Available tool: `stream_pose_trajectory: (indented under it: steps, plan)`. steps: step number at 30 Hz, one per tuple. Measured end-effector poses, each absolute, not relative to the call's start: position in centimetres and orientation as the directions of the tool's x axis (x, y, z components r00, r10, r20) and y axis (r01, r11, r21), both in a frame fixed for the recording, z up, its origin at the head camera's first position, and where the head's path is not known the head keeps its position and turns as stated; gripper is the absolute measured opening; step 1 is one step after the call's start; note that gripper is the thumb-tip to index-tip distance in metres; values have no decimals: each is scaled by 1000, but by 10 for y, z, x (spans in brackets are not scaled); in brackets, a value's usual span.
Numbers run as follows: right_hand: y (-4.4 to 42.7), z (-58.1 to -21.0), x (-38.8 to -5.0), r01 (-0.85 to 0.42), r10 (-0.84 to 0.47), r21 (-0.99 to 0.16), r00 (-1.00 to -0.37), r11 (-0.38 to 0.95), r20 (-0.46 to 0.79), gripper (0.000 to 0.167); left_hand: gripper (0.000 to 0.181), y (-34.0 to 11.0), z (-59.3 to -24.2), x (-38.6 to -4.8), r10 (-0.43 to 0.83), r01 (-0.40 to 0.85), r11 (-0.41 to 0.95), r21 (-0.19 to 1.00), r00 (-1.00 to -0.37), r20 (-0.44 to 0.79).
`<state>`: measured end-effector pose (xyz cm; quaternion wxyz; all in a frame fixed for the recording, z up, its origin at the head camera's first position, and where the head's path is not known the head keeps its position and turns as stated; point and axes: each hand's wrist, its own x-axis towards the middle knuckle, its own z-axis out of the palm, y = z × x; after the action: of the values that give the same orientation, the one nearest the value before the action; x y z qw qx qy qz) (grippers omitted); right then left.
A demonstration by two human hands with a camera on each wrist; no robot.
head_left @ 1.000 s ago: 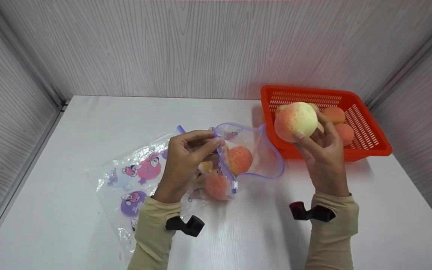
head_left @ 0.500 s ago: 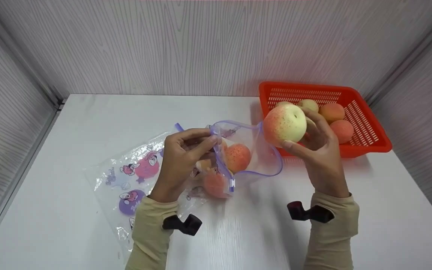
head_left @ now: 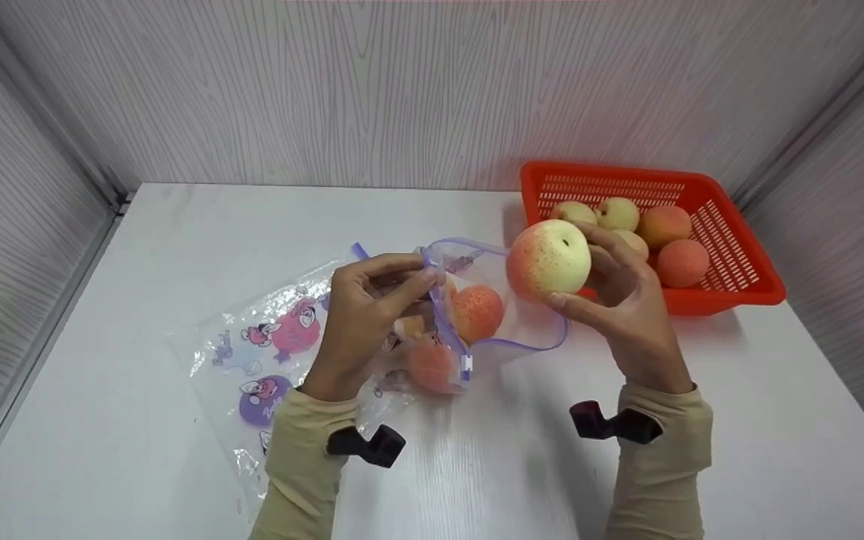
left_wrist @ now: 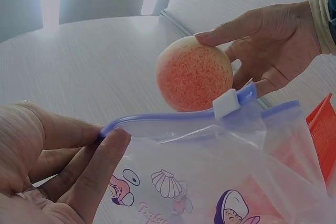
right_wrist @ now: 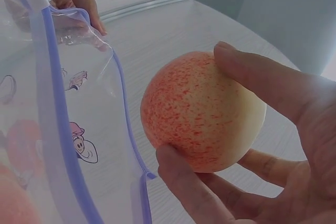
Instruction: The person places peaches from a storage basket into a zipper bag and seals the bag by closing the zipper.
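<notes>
My left hand [head_left: 368, 319] pinches the purple-edged rim of a clear zip bag [head_left: 537, 330] printed with cartoon figures. The bag's mouth gapes toward the right, and a white slider [left_wrist: 226, 103] sits on its zip. Inside the bag lie an orange-red peach [head_left: 477, 313] and another peach [head_left: 432, 366], seen through the plastic. My right hand [head_left: 631, 315] holds a yellow-and-red peach [head_left: 549, 261] between thumb and fingers, just right of the bag's mouth. In the right wrist view, this held peach [right_wrist: 202, 111] is apart from the bag's edge.
A red plastic basket [head_left: 739, 262] stands at the back right with several peaches, among them a red one [head_left: 683, 262]. A second flat printed plastic bag or bag part [head_left: 252, 360] spreads on the white table [head_left: 139, 255] to the left. Grey panels [head_left: 327, 90] surround the table.
My right hand has carried the peach leftward and slightly down, from over the basket to the bag's mouth. My left hand stays on the bag's rim with hardly any movement.
</notes>
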<state>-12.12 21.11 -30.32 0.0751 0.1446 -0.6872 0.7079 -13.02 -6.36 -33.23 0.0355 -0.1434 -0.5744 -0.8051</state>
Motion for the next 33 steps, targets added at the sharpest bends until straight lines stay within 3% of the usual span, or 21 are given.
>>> stream_pose_trajectory:
  steps: [8, 16, 23, 29, 33]
  plan:
    - [213, -303, -121, -307, -169, -951, -936, -36, 308, 59, 16, -63, -331, -131, 105, 219, -342, 914, -957, 269]
    - [216, -301, -117, -325, -95, -942, -938, -86, 332, 47, 16, -61, -331, -131, 93, 221, -366, 904, -958, 272]
    - [222, -299, -116, -365, 48, -919, -931, -149, 362, 42, 16, -63, -332, -129, 102, 197, -381, 903, -962, 253]
    - [236, -292, -110, -476, 266, -838, -872, -266, 411, 38, 15, -64, -332, -130, 97, 199, -378, 904, -963, 252]
    - [251, -286, -109, -507, 376, -830, -834, -232, 405, 37, 16, -63, -332, -130, 111, 194, -380, 904, -961, 253]
